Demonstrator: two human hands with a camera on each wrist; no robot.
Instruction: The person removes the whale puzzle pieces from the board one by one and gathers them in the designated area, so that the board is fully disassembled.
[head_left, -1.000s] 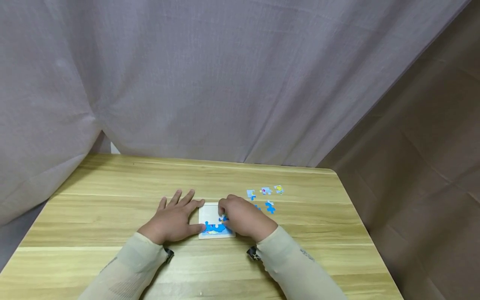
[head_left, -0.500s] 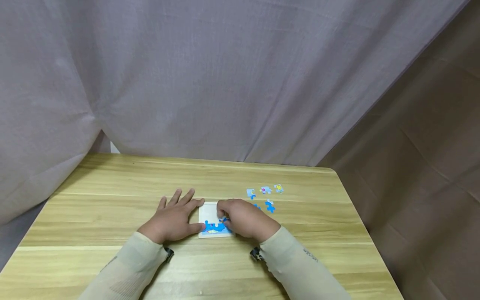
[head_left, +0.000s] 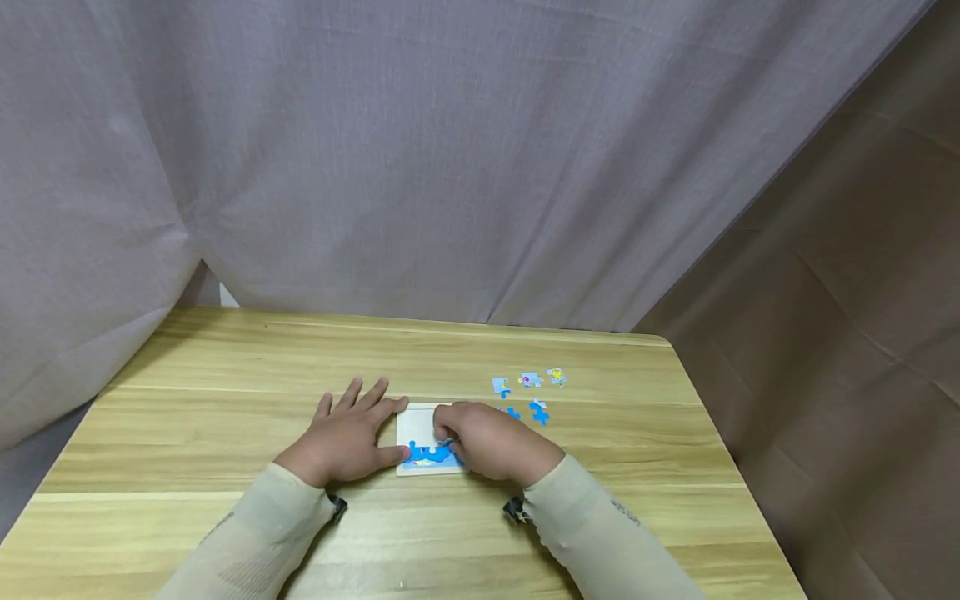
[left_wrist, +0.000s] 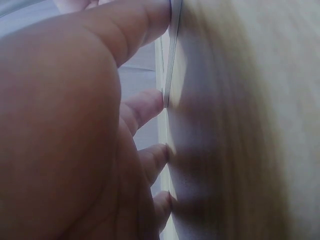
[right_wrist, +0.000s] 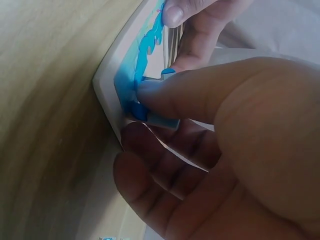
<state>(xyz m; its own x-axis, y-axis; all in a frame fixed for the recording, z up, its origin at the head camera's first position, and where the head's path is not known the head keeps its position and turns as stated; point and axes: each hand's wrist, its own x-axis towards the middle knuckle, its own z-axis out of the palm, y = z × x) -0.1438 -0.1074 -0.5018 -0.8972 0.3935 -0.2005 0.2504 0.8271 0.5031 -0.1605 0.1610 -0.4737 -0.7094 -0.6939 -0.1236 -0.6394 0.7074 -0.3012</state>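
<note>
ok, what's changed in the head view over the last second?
Right hand, pinching a flat blue jigsaw piece, shifted slightly down in the picture, uncovering more of a loose blue jigsaw piece. Nothing let go. Spread left hand, pale rectangular puzzle board and other loose pieces stayed put.

The left arm [head_left: 247, 533] and right arm [head_left: 607, 533] reach forward, slanting in toward each other. The left hand [head_left: 347, 443] lies palm down, fingers [head_left: 371, 396] spread and nearly straight, thumb [head_left: 392, 456] pointing toward the right hand [head_left: 495, 440]. That one is bent over in a pinch, its thumb pressing and its fingers curling beneath.
</note>
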